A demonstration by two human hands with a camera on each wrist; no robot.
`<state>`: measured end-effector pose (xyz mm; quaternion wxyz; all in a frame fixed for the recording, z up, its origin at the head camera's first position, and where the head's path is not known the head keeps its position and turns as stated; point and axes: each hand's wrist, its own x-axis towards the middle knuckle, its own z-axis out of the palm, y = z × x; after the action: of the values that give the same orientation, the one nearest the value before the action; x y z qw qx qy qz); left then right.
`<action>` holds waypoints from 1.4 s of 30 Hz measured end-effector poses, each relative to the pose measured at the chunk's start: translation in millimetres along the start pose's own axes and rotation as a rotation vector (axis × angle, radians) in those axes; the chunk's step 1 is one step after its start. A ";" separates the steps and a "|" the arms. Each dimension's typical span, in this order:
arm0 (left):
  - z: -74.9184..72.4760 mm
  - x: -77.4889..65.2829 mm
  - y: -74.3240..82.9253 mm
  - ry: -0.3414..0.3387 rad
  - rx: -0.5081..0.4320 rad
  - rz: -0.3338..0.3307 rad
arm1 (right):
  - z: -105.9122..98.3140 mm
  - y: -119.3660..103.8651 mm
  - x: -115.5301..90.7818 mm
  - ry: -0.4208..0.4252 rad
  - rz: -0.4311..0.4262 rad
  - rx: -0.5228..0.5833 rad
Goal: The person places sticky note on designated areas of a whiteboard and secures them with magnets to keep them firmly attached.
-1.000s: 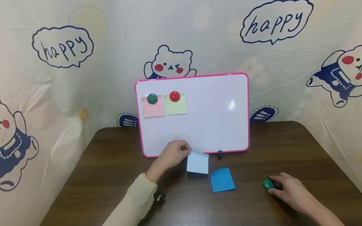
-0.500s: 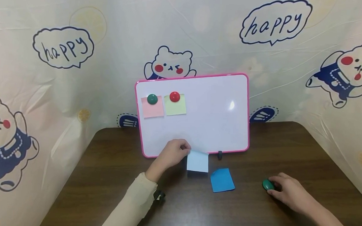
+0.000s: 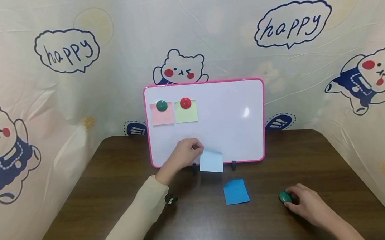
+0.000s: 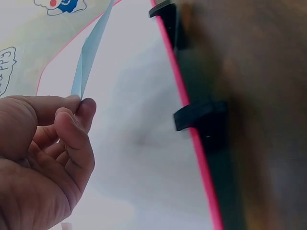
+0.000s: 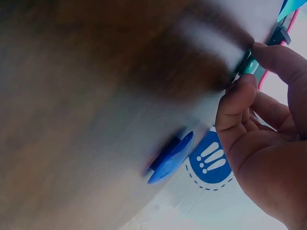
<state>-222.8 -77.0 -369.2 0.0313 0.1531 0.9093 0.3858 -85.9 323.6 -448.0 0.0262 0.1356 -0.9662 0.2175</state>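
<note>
a curtain (image 3: 125,95) printed with bears and "happy" bubbles hangs behind a dark wood-grain desk (image 3: 103,177). at the desk's back, a pink-framed whiteboard (image 3: 227,125) leans slightly back.

the left hand (image 3: 185,153) pinches the upper left corner of a pale blue sticky note (image 3: 212,161) between thumb and finger; the right hand (image 3: 308,203) grips a green round magnet (image 3: 285,196) low over the desk, off to the right.

the left hand and its note have just risen a little, while the right hand has stayed put. the note now hangs before the board's lower edge, so it seems to be on its way up the board, with no magnet over it yet; whether it touches the board, i can't tell.

a bright blue sticky note (image 3: 236,192) lies on the desk below it. a pink sticky note (image 3: 162,117) and a pale green sticky note (image 3: 187,114) sit at the board's upper left, under a dark green magnet (image 3: 162,105) and a red magnet (image 3: 185,103). the right wrist view adds a blue magnet (image 5: 171,158) near that hand.
</note>
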 end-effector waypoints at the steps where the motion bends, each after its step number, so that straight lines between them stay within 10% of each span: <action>1: -1.3 1.0 1.8 0.008 0.000 -0.002 | -0.1 -0.2 -0.3 -0.002 0.003 0.001; 42: -33.8 45.4 25.8 0.247 -0.111 -0.016 | -4.7 -0.7 0.7 -0.045 0.040 0.021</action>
<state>-265.3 -69.7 -324.4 -0.0691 0.0952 0.8846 0.4513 -86.4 324.9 -443.4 -0.0015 0.1216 -0.9667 0.2250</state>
